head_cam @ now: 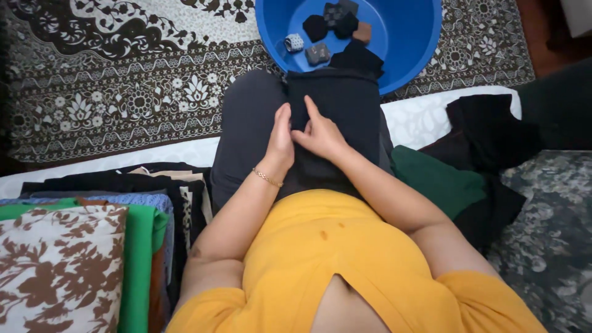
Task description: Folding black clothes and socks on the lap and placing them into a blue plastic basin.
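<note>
A black garment [345,98] lies spread over my lap, its far end hanging over the rim of a blue plastic tub [413,37]. My left hand [280,139], with a thin gold bracelet on the wrist, presses on the cloth's left edge. My right hand [320,132] rests on the cloth beside it, fingers pinching a fold. Both hands touch near the middle of my thigh. Inside the tub lie several small rolled sock bundles [330,24], dark, grey and brown.
A stack of folded clothes [92,246], green, blue, black and a brown floral print, sits at my left. Loose dark and green garments [468,166] lie at my right on a white sheet [419,120]. A patterned carpet [123,80] covers the floor.
</note>
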